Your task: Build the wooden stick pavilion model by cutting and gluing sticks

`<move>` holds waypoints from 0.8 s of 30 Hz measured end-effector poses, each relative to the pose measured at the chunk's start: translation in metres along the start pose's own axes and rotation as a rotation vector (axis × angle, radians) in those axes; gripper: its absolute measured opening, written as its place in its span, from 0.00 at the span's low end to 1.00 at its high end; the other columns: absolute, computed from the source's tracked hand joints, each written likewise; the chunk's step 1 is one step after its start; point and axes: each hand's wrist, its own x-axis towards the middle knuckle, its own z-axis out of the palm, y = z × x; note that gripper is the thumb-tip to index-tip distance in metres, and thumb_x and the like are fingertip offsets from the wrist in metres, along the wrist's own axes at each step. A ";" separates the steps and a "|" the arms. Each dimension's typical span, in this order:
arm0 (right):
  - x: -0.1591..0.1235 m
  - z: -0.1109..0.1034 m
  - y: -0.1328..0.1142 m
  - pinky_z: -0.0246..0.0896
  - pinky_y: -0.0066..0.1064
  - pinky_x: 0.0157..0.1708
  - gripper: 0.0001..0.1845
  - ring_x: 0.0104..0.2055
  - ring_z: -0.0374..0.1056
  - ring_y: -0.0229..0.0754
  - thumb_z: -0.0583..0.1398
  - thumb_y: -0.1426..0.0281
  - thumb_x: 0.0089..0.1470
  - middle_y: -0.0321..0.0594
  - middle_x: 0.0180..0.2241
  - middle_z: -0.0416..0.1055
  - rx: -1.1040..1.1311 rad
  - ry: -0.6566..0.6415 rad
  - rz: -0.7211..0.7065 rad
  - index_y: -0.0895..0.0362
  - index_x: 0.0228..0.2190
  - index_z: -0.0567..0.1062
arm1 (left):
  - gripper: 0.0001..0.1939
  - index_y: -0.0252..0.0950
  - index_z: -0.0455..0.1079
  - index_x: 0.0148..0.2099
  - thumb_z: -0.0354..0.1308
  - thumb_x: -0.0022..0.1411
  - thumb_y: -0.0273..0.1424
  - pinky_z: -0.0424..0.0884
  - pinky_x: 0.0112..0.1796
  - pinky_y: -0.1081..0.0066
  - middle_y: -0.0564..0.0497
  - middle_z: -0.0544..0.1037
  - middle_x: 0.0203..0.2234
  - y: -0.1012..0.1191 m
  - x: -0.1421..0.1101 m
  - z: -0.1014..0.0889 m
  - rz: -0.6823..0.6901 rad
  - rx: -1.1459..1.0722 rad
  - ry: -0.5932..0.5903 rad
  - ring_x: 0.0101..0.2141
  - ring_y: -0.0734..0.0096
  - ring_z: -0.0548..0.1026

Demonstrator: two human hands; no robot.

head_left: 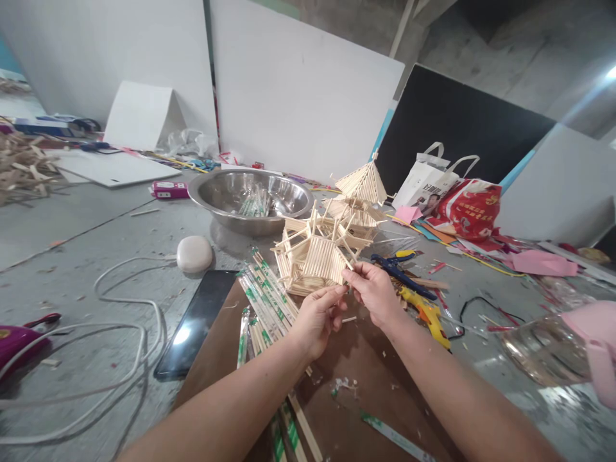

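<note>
A pagoda-like model of pale wooden chopsticks (323, 258) stands in front of me, with slatted panels and sticks jutting from its top. My right hand (378, 292) is closed at its lower right edge, thumb and fingers pinching the model there. Close by, my left hand (320, 321) has its fingers curled and pressed together near the same corner; what they hold is hidden. Wrapped chopsticks (264, 295) in green-and-clear sleeves lie left of the model on a brown board (216, 350). Behind it rises a pointed chopstick roof (362, 185).
A steel basin (206, 199) holding wrapped chopsticks stands behind at left. Blue-handled pliers (407, 277) and a yellow glue gun (428, 314) lie right of my hands. A black phone (197, 327), a white cable (144, 321) and a clear jug (543, 350) flank the board.
</note>
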 end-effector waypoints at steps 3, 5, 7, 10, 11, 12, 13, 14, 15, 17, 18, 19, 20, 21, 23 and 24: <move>0.000 0.000 0.000 0.41 0.23 0.14 0.11 0.14 0.49 0.27 0.60 0.64 0.38 0.26 0.14 0.57 -0.003 -0.006 -0.013 0.58 0.19 0.65 | 0.11 0.31 0.68 0.30 0.60 0.44 0.34 0.50 0.14 0.81 0.57 0.65 0.15 0.001 0.000 0.001 0.002 -0.023 0.011 0.12 0.87 0.58; 0.000 0.000 0.000 0.41 0.23 0.14 0.11 0.14 0.49 0.27 0.59 0.64 0.39 0.27 0.14 0.57 -0.015 -0.005 -0.020 0.58 0.18 0.65 | 0.11 0.32 0.68 0.30 0.60 0.44 0.34 0.50 0.14 0.82 0.57 0.65 0.14 0.001 0.000 0.000 -0.003 -0.041 0.014 0.12 0.87 0.58; 0.000 0.000 0.000 0.42 0.23 0.14 0.11 0.14 0.49 0.27 0.59 0.64 0.39 0.27 0.14 0.57 -0.028 -0.001 -0.028 0.58 0.18 0.65 | 0.11 0.32 0.68 0.29 0.61 0.43 0.34 0.49 0.14 0.82 0.57 0.65 0.14 0.000 0.000 0.000 -0.008 -0.051 0.011 0.12 0.87 0.58; 0.000 0.000 0.000 0.43 0.23 0.15 0.11 0.15 0.49 0.28 0.59 0.64 0.39 0.27 0.14 0.57 -0.039 0.003 -0.039 0.58 0.19 0.65 | 0.11 0.33 0.67 0.29 0.61 0.43 0.34 0.49 0.14 0.82 0.58 0.65 0.14 0.000 0.002 -0.001 -0.014 -0.049 0.006 0.12 0.87 0.57; 0.000 0.000 0.000 0.43 0.23 0.15 0.11 0.15 0.49 0.28 0.59 0.64 0.39 0.27 0.14 0.57 -0.043 0.004 -0.042 0.58 0.19 0.65 | 0.11 0.33 0.67 0.28 0.61 0.43 0.34 0.49 0.14 0.82 0.58 0.65 0.14 0.000 0.002 -0.001 -0.015 -0.045 0.004 0.12 0.87 0.57; 0.000 -0.001 0.001 0.43 0.23 0.15 0.11 0.15 0.49 0.28 0.59 0.63 0.39 0.27 0.15 0.57 -0.050 0.003 -0.045 0.58 0.19 0.65 | 0.11 0.33 0.67 0.28 0.61 0.43 0.34 0.49 0.14 0.82 0.58 0.65 0.14 0.000 0.002 -0.001 -0.017 -0.043 0.002 0.11 0.87 0.57; 0.000 -0.001 0.001 0.44 0.23 0.15 0.11 0.15 0.49 0.28 0.59 0.63 0.39 0.27 0.15 0.57 -0.061 0.003 -0.049 0.58 0.19 0.65 | 0.11 0.33 0.66 0.27 0.61 0.44 0.34 0.49 0.14 0.82 0.58 0.65 0.13 0.000 0.002 -0.001 -0.018 -0.042 0.002 0.11 0.87 0.57; 0.000 -0.001 0.002 0.44 0.23 0.15 0.12 0.15 0.49 0.28 0.59 0.62 0.39 0.27 0.15 0.58 -0.074 0.003 -0.054 0.58 0.19 0.65 | 0.10 0.33 0.66 0.27 0.60 0.44 0.34 0.49 0.13 0.82 0.58 0.65 0.13 0.000 0.002 0.000 -0.020 -0.043 0.001 0.11 0.87 0.57; 0.000 -0.001 0.002 0.44 0.23 0.15 0.12 0.15 0.49 0.29 0.58 0.62 0.40 0.28 0.15 0.57 -0.089 0.003 -0.061 0.58 0.19 0.65 | 0.10 0.32 0.66 0.27 0.60 0.44 0.34 0.49 0.13 0.82 0.58 0.65 0.13 0.000 0.002 0.000 -0.021 -0.047 0.004 0.11 0.87 0.57; 0.000 -0.002 0.004 0.45 0.24 0.15 0.13 0.15 0.50 0.29 0.58 0.61 0.41 0.28 0.15 0.57 -0.122 0.002 -0.078 0.58 0.18 0.65 | 0.10 0.32 0.66 0.27 0.60 0.44 0.34 0.50 0.13 0.82 0.58 0.65 0.13 0.001 0.001 0.000 -0.026 -0.055 0.009 0.11 0.87 0.57; 0.000 -0.002 0.005 0.45 0.24 0.15 0.13 0.15 0.50 0.29 0.57 0.60 0.41 0.28 0.15 0.57 -0.139 0.003 -0.087 0.58 0.18 0.65 | 0.10 0.32 0.66 0.27 0.60 0.44 0.34 0.50 0.13 0.82 0.58 0.65 0.13 0.001 0.001 0.000 -0.029 -0.058 0.009 0.11 0.87 0.57; 0.000 -0.002 0.006 0.45 0.24 0.16 0.14 0.15 0.50 0.30 0.57 0.60 0.41 0.29 0.15 0.57 -0.154 0.007 -0.096 0.58 0.18 0.65 | 0.10 0.32 0.66 0.27 0.60 0.44 0.34 0.50 0.13 0.82 0.58 0.65 0.13 0.001 0.001 0.000 -0.034 -0.060 0.009 0.11 0.87 0.57; 0.000 -0.003 0.007 0.45 0.24 0.16 0.14 0.16 0.50 0.30 0.57 0.60 0.41 0.29 0.15 0.56 -0.170 0.009 -0.102 0.58 0.18 0.65 | 0.10 0.32 0.66 0.28 0.60 0.44 0.34 0.50 0.13 0.82 0.58 0.65 0.13 0.001 0.001 0.000 -0.039 -0.061 0.009 0.11 0.87 0.58; 0.001 -0.003 0.007 0.45 0.24 0.16 0.14 0.16 0.50 0.30 0.57 0.59 0.41 0.29 0.15 0.56 -0.184 0.012 -0.108 0.58 0.18 0.65 | 0.10 0.32 0.66 0.28 0.60 0.44 0.34 0.50 0.13 0.82 0.58 0.65 0.13 0.001 0.001 0.000 -0.044 -0.062 0.011 0.11 0.87 0.58; 0.001 -0.003 0.008 0.45 0.23 0.16 0.14 0.16 0.50 0.30 0.56 0.59 0.42 0.29 0.15 0.56 -0.206 0.016 -0.115 0.58 0.18 0.64 | 0.10 0.32 0.66 0.28 0.60 0.44 0.33 0.50 0.13 0.82 0.58 0.65 0.13 0.001 0.001 0.000 -0.046 -0.067 0.011 0.11 0.87 0.58; 0.001 -0.003 0.008 0.45 0.23 0.16 0.15 0.16 0.50 0.30 0.56 0.59 0.42 0.29 0.15 0.56 -0.214 0.016 -0.117 0.58 0.18 0.64 | 0.10 0.32 0.66 0.28 0.60 0.44 0.33 0.50 0.13 0.82 0.58 0.65 0.13 0.001 0.001 0.000 -0.045 -0.069 0.012 0.11 0.87 0.58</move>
